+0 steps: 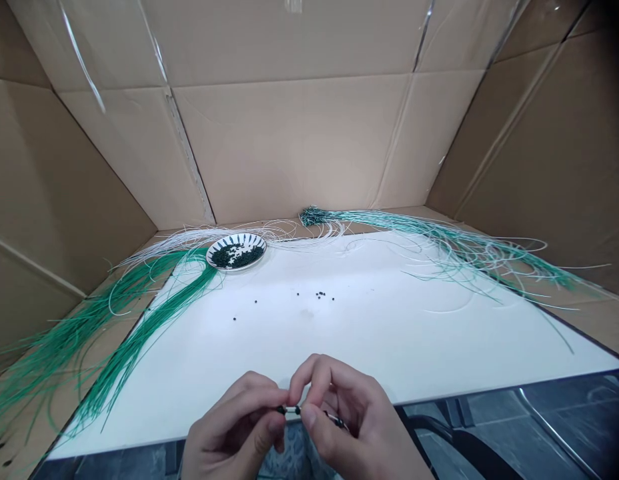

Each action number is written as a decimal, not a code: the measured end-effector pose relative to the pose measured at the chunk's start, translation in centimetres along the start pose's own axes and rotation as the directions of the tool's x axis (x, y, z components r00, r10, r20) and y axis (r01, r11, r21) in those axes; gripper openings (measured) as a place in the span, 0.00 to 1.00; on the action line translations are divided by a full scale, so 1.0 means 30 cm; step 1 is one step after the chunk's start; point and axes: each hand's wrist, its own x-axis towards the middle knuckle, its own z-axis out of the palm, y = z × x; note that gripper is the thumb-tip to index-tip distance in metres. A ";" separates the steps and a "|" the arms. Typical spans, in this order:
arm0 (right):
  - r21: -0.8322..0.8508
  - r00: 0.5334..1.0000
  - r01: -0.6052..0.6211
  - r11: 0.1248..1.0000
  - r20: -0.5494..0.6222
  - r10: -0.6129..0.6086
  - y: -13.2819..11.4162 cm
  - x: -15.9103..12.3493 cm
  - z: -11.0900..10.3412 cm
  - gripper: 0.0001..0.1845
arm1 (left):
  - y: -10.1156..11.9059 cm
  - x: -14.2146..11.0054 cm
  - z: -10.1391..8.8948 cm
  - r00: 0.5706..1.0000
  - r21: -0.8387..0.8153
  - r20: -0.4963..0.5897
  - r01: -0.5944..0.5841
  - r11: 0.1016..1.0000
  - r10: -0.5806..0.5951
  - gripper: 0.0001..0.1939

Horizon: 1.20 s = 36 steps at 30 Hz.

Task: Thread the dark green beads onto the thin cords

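My left hand [234,427] and my right hand [349,427] meet low in the view, both pinching a short white tube with black beads [291,411] between thumbs and fingertips. A small dark piece [335,420] shows beyond my right thumb, partly hidden by the fingers. Both hands rest near the front edge of a white board [369,333]. Several loose black beads [309,295] lie on the board, well away from my hands. At the far left, a patterned white plate [244,239] holds a heap of dark beads.
Green wires [139,327] spill over the board's left side, and white wires [199,239] trail behind the plate. A green-and-white wire bundle [439,233] lies along the far right. Cardboard walls [289,133] surround the board. A dark curved frame [464,447] stands below the near edge.
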 end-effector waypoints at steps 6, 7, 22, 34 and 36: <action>-0.160 0.994 -0.075 0.984 -0.093 0.060 -0.055 -0.012 0.029 0.15 | 0.006 -0.001 -0.025 0.996 0.144 0.053 -0.074 0.987 0.067 0.06; -0.182 0.992 -0.085 0.980 -0.106 0.067 -0.056 -0.012 0.030 0.14 | 0.012 -0.002 -0.020 0.995 0.181 0.032 -0.094 0.979 0.089 0.06; -0.413 0.977 -0.150 0.898 -0.203 0.070 -0.034 -0.004 0.041 0.05 | 0.051 -0.009 -0.095 0.922 0.699 0.311 -0.387 0.602 0.231 0.16; -0.549 0.985 -0.103 0.829 -0.171 0.009 -0.019 0.002 0.031 0.05 | 0.036 -0.013 -0.080 0.930 0.751 0.275 -0.365 0.550 0.242 0.17; -0.561 0.984 -0.103 0.821 -0.176 0.003 -0.019 0.004 0.029 0.05 | 0.033 -0.017 -0.077 0.926 0.759 0.284 -0.376 0.532 0.249 0.17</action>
